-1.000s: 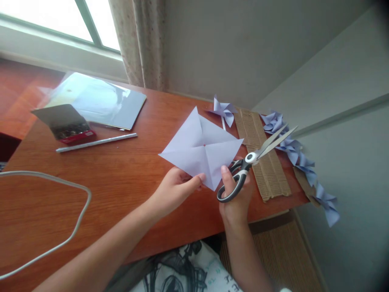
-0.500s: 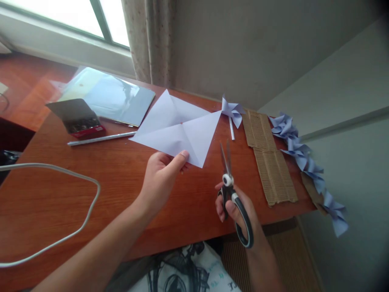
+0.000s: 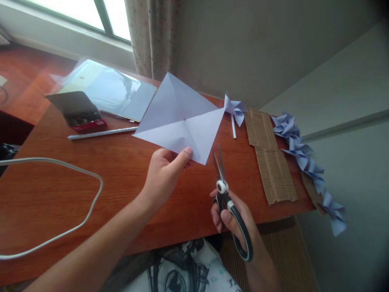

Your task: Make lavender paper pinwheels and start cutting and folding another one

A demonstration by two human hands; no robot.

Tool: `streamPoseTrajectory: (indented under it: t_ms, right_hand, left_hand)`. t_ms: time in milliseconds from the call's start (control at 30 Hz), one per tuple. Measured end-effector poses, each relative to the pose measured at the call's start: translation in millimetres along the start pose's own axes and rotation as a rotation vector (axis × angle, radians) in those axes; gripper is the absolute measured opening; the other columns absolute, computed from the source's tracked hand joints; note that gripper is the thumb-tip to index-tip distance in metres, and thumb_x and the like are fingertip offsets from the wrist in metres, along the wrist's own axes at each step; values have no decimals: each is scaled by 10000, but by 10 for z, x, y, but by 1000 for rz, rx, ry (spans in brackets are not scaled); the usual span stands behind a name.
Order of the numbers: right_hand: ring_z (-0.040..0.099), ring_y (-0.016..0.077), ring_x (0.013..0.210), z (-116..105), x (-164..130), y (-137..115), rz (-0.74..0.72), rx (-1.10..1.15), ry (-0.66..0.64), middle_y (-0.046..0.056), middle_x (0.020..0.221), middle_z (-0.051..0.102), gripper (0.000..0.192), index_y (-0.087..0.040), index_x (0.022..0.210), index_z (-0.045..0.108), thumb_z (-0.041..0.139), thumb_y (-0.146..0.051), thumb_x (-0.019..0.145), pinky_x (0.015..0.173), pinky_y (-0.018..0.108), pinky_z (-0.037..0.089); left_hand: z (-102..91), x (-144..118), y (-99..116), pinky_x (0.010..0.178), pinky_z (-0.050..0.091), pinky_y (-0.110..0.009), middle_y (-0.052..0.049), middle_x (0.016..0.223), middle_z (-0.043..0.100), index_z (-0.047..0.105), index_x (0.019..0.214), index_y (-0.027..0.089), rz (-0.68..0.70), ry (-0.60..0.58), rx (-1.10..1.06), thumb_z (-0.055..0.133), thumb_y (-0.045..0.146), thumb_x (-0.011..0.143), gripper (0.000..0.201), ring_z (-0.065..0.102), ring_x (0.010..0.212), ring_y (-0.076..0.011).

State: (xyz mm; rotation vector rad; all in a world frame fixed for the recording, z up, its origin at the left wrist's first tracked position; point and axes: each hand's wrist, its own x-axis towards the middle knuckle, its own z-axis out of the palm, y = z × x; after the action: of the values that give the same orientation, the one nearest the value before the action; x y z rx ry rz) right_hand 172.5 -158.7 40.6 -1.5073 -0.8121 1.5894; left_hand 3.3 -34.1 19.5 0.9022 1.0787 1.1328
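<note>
Paper square (image 3: 197,136) and scissors (image 3: 222,187) held over worktop (image 3: 182,211)

At the centre of the frame, the paper square is held tilted by the left hand (image 3: 165,172), its lower edge being pinched between thumb and fingers. A slit can be seen running in from its right corner, and a small reddish mark is shown near its middle. The scissors are gripped at lower centre-right by the right hand (image 3: 244,211), with the fingers curled around the handles; the blades are parted slightly and pointed upward, just beside the paper's lower right corner, apart from it.

To the right of the paper, a pinwheel (image 3: 235,108) is seen with its white stick (image 3: 234,127) laid on the worktop. Corrugated cardboard (image 3: 275,168) is placed beside it, and more pinwheels (image 3: 299,150) are lined up along the right edge. At upper left, a red box (image 3: 89,125) with its flap raised is set between a pale rod (image 3: 103,133) and a plastic-covered stack (image 3: 121,95). A white cable (image 3: 96,196) is looped across the lower left.
</note>
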Motion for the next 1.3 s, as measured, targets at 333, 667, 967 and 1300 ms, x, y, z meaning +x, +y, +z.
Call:
streamPoseTrajectory:
  t_ms: [333, 667, 967, 1300]
  right_hand:
    - [463, 108, 583, 1, -15, 39, -3, -120, -73, -10, 713, 565, 613, -178, 1156, 591, 747, -646, 792, 549, 246, 337]
    - [443, 93, 564, 10, 5, 5, -6, -90, -82, -22, 703, 541, 598, -171, 1133, 583, 740, -643, 800, 521, 231, 323]
    - [443, 89, 564, 32, -4, -40, 22, -83, -51, -23, 702, 543, 633, -164, 1133, 597, 751, -663, 775, 523, 230, 314]
    - [440, 101, 561, 22, 1, -26, 20, -82, -63, -23, 689, 546, 653, -162, 1139, 588, 752, -671, 764, 526, 247, 307]
  left_hand:
    - [20, -13, -2, 578, 434, -199, 16, 611, 672, 683, 639, 149, 30, -84, 58, 692, 292, 846, 252, 570, 591, -102]
    - [67, -31, 57, 546, 412, -191, 19, 601, 656, 668, 614, 141, 44, -183, 125, 656, 277, 847, 270, 548, 578, -99]
    - [68, -35, 57, 536, 403, -194, 17, 585, 647, 662, 595, 140, 73, -208, 152, 646, 276, 855, 294, 540, 570, -102]
    - [86, -42, 83, 536, 411, -196, 17, 591, 644, 654, 606, 147, 48, -195, 121, 646, 261, 830, 252, 546, 566, -107]
